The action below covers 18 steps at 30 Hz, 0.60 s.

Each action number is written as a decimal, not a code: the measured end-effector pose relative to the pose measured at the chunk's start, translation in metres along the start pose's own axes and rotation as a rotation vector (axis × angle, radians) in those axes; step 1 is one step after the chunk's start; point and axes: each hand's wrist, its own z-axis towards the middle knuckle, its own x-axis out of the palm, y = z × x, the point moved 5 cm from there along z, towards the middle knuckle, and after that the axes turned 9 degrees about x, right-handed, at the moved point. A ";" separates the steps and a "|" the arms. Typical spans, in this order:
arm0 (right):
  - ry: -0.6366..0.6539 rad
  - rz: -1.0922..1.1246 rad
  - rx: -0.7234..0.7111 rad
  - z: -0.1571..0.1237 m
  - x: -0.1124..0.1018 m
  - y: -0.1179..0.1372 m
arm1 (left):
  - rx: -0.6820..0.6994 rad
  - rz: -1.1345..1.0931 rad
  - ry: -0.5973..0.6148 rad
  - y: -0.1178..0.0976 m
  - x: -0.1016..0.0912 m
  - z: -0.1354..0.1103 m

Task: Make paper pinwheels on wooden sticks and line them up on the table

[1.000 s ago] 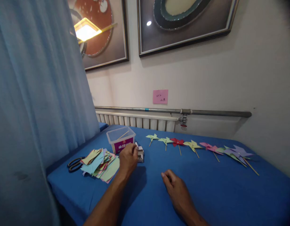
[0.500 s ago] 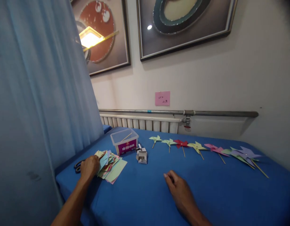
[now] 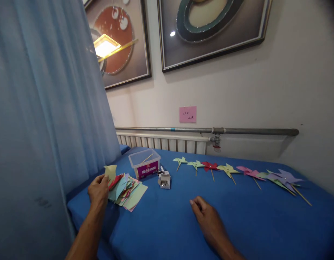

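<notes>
My left hand (image 3: 98,190) is at the left edge of a pile of coloured paper squares (image 3: 127,187) and pinches a pale yellow-green sheet (image 3: 110,171), lifting it off the pile. My right hand (image 3: 206,216) rests on the blue tablecloth (image 3: 237,224), fingers loosely curled, holding nothing that I can see. A row of several finished paper pinwheels on sticks (image 3: 229,169) lies along the far side of the table.
A clear plastic box with a purple label (image 3: 144,163) stands behind the pile, with a small grey metal tool (image 3: 164,178) beside it. A pale blue curtain (image 3: 42,119) hangs at the left. A radiator and pipe (image 3: 205,130) run along the wall.
My left hand moved from the small grey tool to the paper pile and raised a yellow-green sheet. The scissors left of the pile are now hidden. My right hand stayed put.
</notes>
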 end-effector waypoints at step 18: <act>-0.087 0.425 0.124 0.020 -0.028 -0.027 | -0.542 -0.888 0.982 -0.093 0.223 -0.209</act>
